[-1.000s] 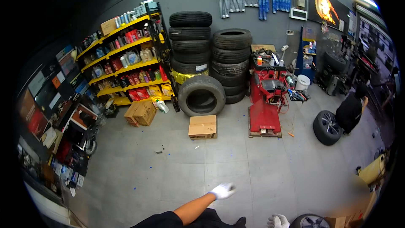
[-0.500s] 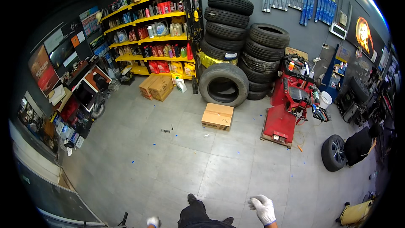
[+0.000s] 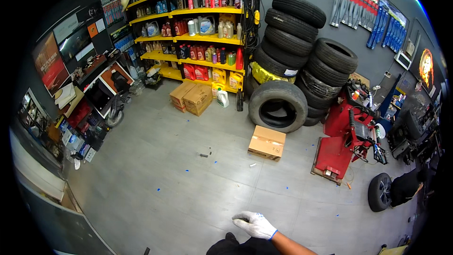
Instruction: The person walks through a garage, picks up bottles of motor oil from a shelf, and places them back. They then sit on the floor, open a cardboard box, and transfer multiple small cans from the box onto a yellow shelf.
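My right hand [image 3: 255, 225], in a white work glove with a blue cuff edge, is out in front of my legs. Its fingers are loosely curved with a gap at the thumb, and I see nothing in them. It hovers above the grey tiled floor [image 3: 222, 198], touching nothing. My left hand is out of the picture. Farther ahead, a closed cardboard box [image 3: 267, 142] sits on the floor before a large tyre [image 3: 298, 115] leaning on its edge.
Stacked tyres [image 3: 288, 45] rise behind the box. Yellow shelves [image 3: 207, 12] hold bottles at the back, with cardboard boxes [image 3: 198, 99] at their foot. A red machine [image 3: 330, 158] stands right. Beyond, a person in black [image 3: 405, 189] crouches by a wheel [image 3: 379, 192]. A small dark piece [image 3: 204, 155] lies ahead.
My right hand has swung left across my body, and my left hand has dropped out of sight. The view has shifted left and moved closer to the shelves and tyres.
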Available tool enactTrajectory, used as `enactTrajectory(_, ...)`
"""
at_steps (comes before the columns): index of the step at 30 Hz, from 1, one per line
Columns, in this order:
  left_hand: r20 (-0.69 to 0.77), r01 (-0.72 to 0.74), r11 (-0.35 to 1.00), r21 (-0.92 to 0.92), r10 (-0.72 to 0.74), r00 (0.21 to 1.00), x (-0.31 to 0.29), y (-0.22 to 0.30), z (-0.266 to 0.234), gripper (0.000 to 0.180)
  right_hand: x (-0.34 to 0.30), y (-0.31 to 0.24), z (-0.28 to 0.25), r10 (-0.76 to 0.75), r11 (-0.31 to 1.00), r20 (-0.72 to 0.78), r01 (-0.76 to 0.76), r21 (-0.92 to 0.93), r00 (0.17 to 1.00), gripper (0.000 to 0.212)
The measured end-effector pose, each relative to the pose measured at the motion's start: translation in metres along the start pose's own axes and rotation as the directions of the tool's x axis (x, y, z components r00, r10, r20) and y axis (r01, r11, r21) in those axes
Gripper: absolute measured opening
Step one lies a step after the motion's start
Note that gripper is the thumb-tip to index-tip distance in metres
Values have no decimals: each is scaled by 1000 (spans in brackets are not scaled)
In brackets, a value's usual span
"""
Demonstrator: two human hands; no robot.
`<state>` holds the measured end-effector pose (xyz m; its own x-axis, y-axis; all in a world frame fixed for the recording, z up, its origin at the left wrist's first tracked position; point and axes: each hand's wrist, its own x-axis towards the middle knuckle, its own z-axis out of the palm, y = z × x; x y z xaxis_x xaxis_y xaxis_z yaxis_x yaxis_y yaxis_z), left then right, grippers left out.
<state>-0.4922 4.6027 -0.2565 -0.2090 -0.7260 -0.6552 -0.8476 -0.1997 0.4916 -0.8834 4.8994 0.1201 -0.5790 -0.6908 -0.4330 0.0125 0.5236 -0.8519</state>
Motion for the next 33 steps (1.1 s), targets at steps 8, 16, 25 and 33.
enactTrajectory(8, -179, -36, 958, -283, -16, 984, 140, 176, -68, 42, 220, -33, -13, -91, 993, 246, 108, -54, 965, 53)
enactTrajectory(16, 18, -62, 978, 198, 60, 998, 236, 330, 9, 34, 442, -130, -138, -53, 995, 194, 69, -77, 980, 45)
enactTrajectory(25, 109, 3, 984, -176, 17, 994, 377, 531, 33, 40, 669, -239, -257, -41, 994, 188, 59, -88, 981, 51)
enactTrajectory(33, 230, 25, 989, -146, 10, 973, 569, 706, 39, 46, 885, -296, -285, 20, 989, 209, 12, -151, 978, 54)
